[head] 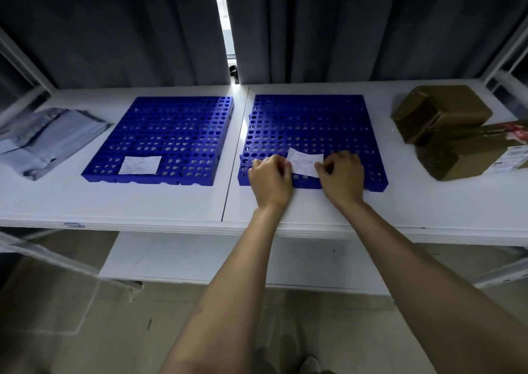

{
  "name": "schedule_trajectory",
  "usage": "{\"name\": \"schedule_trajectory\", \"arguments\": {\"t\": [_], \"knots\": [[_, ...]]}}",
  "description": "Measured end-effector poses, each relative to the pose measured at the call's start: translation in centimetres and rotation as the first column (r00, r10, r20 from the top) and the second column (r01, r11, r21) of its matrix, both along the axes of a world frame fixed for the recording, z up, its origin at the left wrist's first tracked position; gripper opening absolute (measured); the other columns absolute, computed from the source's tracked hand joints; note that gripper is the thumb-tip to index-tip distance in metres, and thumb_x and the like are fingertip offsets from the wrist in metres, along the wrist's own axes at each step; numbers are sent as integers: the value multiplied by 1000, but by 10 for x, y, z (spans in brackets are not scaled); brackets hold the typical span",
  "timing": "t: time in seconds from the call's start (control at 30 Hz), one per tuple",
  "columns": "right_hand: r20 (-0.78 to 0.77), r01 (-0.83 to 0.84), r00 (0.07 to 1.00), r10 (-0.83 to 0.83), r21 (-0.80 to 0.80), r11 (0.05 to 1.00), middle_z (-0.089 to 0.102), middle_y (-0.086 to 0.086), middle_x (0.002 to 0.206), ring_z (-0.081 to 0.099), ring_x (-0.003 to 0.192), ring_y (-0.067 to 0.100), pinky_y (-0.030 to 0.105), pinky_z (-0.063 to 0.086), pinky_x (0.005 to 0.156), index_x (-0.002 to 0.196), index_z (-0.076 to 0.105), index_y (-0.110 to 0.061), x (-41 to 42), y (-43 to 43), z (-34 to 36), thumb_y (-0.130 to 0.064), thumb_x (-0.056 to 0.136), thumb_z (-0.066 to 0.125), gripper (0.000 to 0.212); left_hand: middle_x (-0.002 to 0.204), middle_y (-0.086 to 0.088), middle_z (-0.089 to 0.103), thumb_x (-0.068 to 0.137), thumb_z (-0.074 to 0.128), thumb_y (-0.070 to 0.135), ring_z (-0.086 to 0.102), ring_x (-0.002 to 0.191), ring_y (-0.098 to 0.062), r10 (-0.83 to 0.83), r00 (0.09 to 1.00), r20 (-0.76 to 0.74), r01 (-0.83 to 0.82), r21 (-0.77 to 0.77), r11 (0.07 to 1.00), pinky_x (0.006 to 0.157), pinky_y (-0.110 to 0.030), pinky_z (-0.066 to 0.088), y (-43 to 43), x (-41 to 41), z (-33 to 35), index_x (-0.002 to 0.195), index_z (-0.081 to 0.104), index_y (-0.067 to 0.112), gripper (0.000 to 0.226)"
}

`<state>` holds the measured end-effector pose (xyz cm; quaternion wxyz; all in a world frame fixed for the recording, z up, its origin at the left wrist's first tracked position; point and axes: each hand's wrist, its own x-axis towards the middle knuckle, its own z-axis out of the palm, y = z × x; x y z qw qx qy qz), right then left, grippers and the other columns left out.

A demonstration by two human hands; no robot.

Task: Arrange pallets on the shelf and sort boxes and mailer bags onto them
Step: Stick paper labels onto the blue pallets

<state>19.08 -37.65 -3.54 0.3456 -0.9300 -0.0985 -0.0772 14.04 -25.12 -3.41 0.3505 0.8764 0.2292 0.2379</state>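
Head view: both your hands hold one white paper label (304, 162) over the near edge of the right blue perforated plastic pallet (308, 122)
Your left hand (270, 178) pinches its left end, your right hand (341, 175) its right end, fingers curled. On the white shelf board (143, 199): left blue perforated plastic pallet (171, 133) alongside, carrying a second label (140, 164); grey mailer bags (43, 139) far left, brown cardboard boxes (440, 116) far right
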Motion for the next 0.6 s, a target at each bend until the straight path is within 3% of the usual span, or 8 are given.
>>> {"name": "schedule_trajectory", "arguments": {"t": [0.17,0.23,0.37,0.47,0.6], "knots": [[79,10,997,-11,9,1000,64,11,95,55,94,28,38,43,84,82,61,-10,0,1,-7,-23,86,66,14,94,-5,66,91,55,17,49,98,-25,37,999,24,-38,66,997,84,-32,29,-8,0,-6,91,62,9,10],[96,1,995,-7,60,998,63,11,98,55,97,28,40,45,86,92,60,-8,-1,-1,-8,-19,84,68,16,99,-7,62,88,56,12,48,99,-25,47,998,34,-49,74,996,86,-32,30,-9,0,-7,97,58,9,10],[108,-32,994,22,90,995,60,13,118,52,112,30,44,44,96,120,56,-7,-4,-3,-7,-15,84,68,39,122,-11,55,88,54,5,44,114,-27,-7,1000,18,5,122,992,97,-37,33,-13,0,-8,121,53,6,33],[170,-108,980,108,-7,994,59,10,128,51,119,29,43,39,99,126,59,-9,-8,-6,-10,-19,89,63,38,126,-12,56,91,50,3,44,119,-29,-97,995,-2,96,198,975,99,-38,33,-12,-3,-12,129,55,6,38],[225,-225,939,261,-173,959,61,7,131,52,125,27,44,35,102,121,65,-11,-13,-16,-21,-29,89,64,37,116,-15,63,91,55,8,51,110,-34,-168,986,21,153,316,937,88,-43,44,-11,-15,-19,115,66,4,27]]}}
